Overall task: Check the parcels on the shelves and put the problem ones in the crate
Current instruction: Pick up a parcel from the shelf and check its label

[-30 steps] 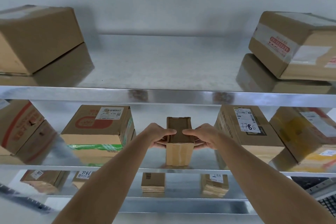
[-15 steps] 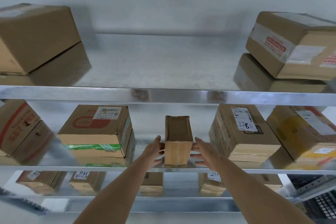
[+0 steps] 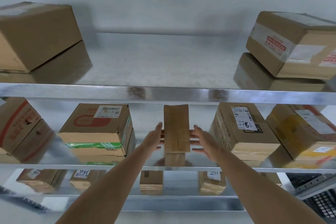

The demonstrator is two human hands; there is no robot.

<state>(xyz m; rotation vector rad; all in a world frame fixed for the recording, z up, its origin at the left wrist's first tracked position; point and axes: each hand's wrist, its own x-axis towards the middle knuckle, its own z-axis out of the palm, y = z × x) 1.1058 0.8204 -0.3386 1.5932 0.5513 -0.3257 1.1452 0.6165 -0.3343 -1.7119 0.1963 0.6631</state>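
A small narrow cardboard parcel (image 3: 176, 128) is on the middle shelf (image 3: 54, 166), its long taped face turned toward me and its lower end mirrored in the shiny metal. My left hand (image 3: 154, 138) lies flat against its left side with straight fingers. My right hand (image 3: 201, 140) is at its right side with fingers spread and straight, the fingertips at the box's edge. Neither hand curls round it. A black slotted crate (image 3: 323, 203) shows at the lower right corner.
Close left stands a green-taped parcel (image 3: 94, 132), close right one marked 7786 (image 3: 241, 129), then a yellow-taped one (image 3: 301, 132). The top shelf holds a big box on the left (image 3: 34, 34) and a red-labelled one on the right (image 3: 294, 45). Several small parcels sit on the shelf below.
My hands let go of the small parcel's top, slid down to its sides and straightened. The parcel has tipped, so its long face now points at me.
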